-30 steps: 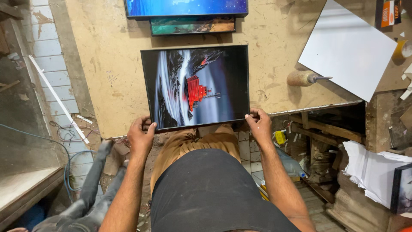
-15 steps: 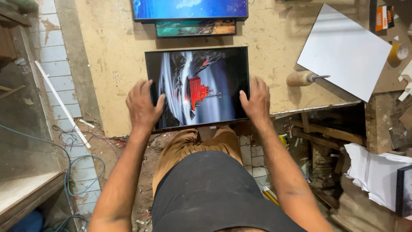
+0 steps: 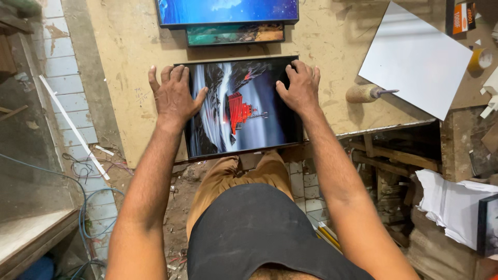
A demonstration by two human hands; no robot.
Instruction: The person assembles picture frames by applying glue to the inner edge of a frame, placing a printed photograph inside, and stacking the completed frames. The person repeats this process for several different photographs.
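A black-framed picture [image 3: 244,111] of a red building among grey waterfalls lies flat on the wooden worktable [image 3: 332,46], its near edge over the table's front edge. My left hand [image 3: 174,96] lies flat with spread fingers on the picture's upper left corner. On the upper right corner rests my right hand [image 3: 298,85], palm down with the fingers bent. Neither hand grips anything.
Two more framed pictures, a blue one [image 3: 228,11] and a teal one [image 3: 236,34], lie beyond it. A white board [image 3: 415,59] and a wooden-handled tool [image 3: 365,93] lie to the right. White papers [image 3: 456,205] sit low right; cables [image 3: 85,171] trail on the floor left.
My hands slid from the picture's near corners up along its sides to its far corners. The picture has moved a little further onto the table.
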